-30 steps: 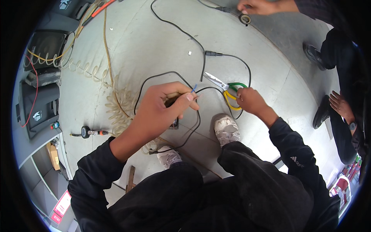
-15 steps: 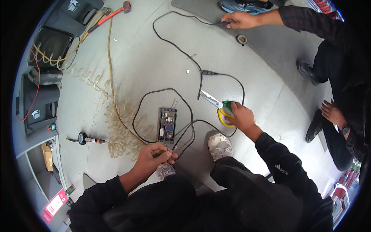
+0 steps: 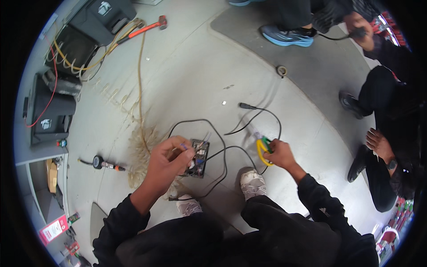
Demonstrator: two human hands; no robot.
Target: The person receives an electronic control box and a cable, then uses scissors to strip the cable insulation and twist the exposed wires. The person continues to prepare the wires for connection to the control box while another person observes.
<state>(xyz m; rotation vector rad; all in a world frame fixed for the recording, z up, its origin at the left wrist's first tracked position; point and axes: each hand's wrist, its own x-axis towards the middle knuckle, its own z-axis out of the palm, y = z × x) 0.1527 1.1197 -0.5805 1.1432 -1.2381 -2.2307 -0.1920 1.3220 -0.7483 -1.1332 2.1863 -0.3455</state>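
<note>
My left hand [image 3: 167,161] is closed in a pinch on a small thin bluish piece [image 3: 183,146] that looks like a wire end. Just behind it on the floor lies an open black box with a circuit board [image 3: 199,158], partly covered by the hand. My right hand [image 3: 281,154] grips scissors with green and yellow handles [image 3: 260,150], their blades blurred and pointing away from me. A black cable [image 3: 225,153] loops around the box. Past the scissors rests its black connector [image 3: 247,106].
At upper right, a co-worker's hand [image 3: 365,39] holds a black cable end; another co-worker's hand [image 3: 379,143] rests lower. A tape roll [image 3: 281,71] lies near the grey mat [image 3: 253,35]. To the left are a hammer [image 3: 142,30], a coiled hose [image 3: 141,147] and a gauge [image 3: 98,162].
My left hand has risen away from the floor with its pinch kept. The scissors have moved slightly nearer me. A co-worker has drawn the long loose cable away to the upper right.
</note>
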